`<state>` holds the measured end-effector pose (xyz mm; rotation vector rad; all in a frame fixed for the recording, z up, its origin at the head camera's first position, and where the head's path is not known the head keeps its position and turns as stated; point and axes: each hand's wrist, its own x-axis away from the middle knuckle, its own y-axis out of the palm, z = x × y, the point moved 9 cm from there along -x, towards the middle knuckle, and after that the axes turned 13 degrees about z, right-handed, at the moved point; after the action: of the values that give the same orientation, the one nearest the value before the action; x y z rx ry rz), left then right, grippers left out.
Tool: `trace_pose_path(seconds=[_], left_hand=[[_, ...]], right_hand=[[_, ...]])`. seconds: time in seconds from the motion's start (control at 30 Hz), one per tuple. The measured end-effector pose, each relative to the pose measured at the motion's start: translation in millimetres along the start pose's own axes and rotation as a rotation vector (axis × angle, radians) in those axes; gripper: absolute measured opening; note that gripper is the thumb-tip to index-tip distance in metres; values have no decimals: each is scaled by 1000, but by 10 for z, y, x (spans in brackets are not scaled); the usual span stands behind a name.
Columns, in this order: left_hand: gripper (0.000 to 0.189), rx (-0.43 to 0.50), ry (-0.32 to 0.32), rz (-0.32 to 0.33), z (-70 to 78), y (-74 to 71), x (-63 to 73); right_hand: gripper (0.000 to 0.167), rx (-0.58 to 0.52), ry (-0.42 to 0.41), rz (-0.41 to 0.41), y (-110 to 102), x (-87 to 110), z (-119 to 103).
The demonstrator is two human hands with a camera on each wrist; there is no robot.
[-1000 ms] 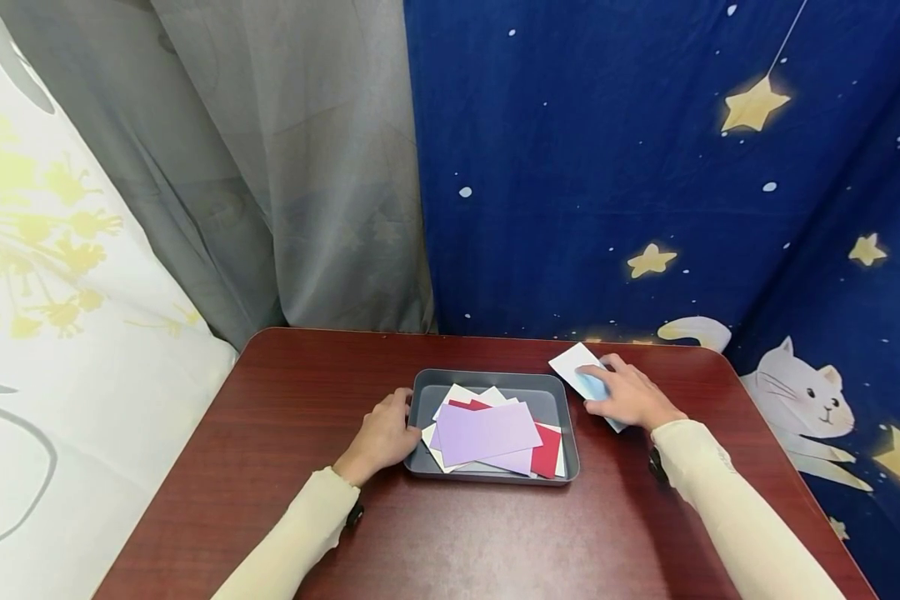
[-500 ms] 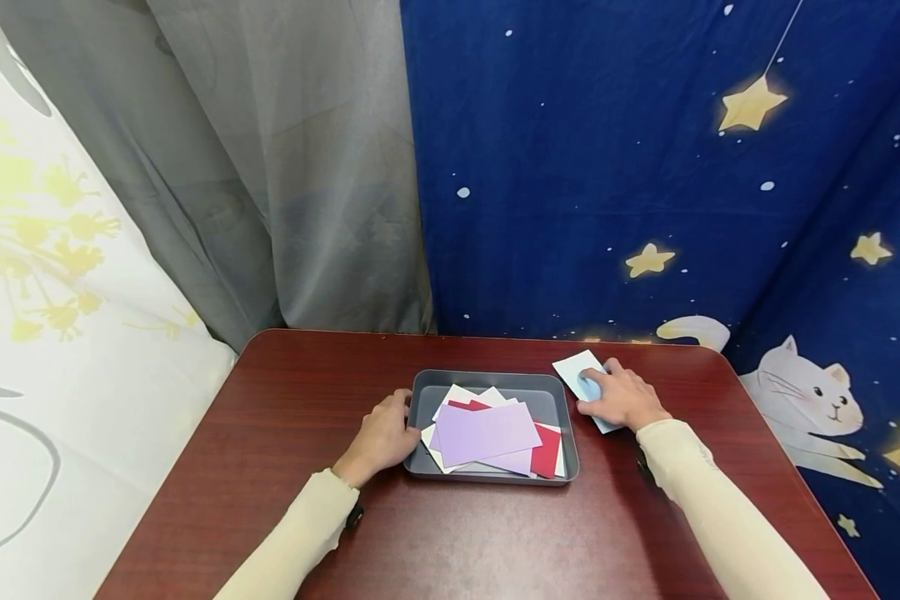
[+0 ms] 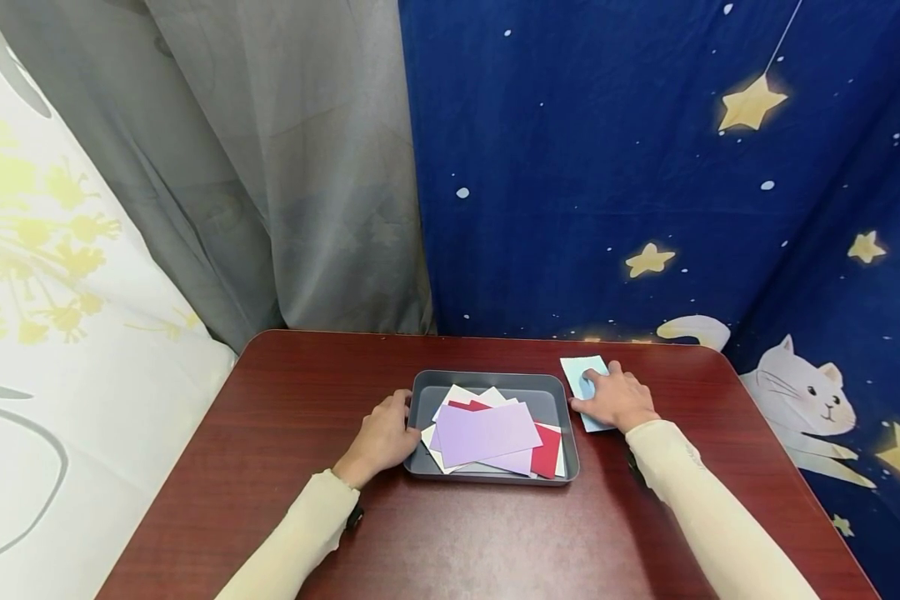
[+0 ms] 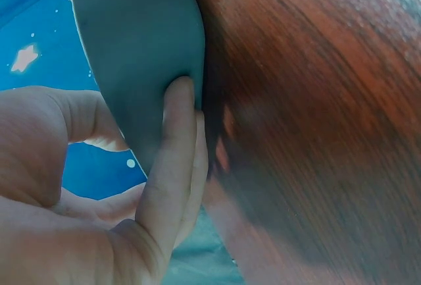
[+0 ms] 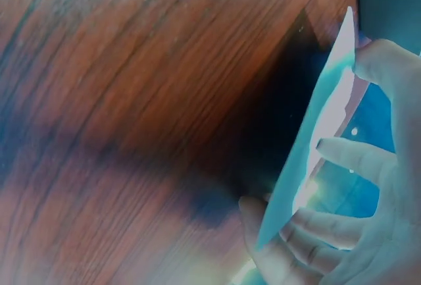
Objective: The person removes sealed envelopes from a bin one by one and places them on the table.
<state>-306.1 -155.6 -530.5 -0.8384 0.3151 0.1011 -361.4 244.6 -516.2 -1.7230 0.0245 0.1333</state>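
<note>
Since the thin, pale blue rectangular card (image 3: pixel 579 367) is pinched rather than fully supported, slipping or creasing is the first trouble I would watch for: too hard a squeeze could bow it, and too light a one could let it drop. My next worry is the shallow, dark grey rectangular tray (image 3: pixel 543 398) just beside it, because a corner carried too low could catch on the raised rim. Inside, the loose pile looks easy to upset. On top, a flat lilac paper rectangle (image 3: pixel 489 433) lies askew over red paper pieces (image 3: pixel 546 456) and cream paper pieces (image 3: pixel 456 394), and a knock or tug on the tray wall could, I judge, set them sliding.

From my remote seat I see the left hand (image 3: pixel 378 433) gripping the tray at its left wall, which leaves it well apart from the pale blue card, with the whole tray between. The right hand (image 3: pixel 618 397) pinches that card, thumb at the edge nearer the tray and the other fingers across it. So the card sits partly hidden by this hand, its far end showing beyond the fingers, to the right of the tray and above the reddish-brown, wood-grained counter (image 3: pixel 480 542). Dark shadow lies close by it in the right wrist view (whether an edge touches the surface, I cannot tell).
</note>
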Motion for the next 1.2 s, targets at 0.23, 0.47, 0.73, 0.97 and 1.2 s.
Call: trace_pose_path(seconds=[0.23, 0.47, 0.73, 0.97, 1.2], left_hand=[[65, -33, 8, 2, -275, 206, -61], [61, -24, 2, 7, -18, 15, -6], [59, -38, -56, -18, 287, -185, 62], [59, -35, -62, -24, 286, -189, 58], [60, -16, 13, 7, 27, -19, 1]], right_hand=[[79, 25, 12, -10, 29, -10, -32], [80, 49, 19, -20, 26, 1, -53], [81, 39, 28, -28, 31, 4, -56], [80, 15, 32, -32, 45, 1, -43], [81, -7, 36, -28, 18, 12, -34]])
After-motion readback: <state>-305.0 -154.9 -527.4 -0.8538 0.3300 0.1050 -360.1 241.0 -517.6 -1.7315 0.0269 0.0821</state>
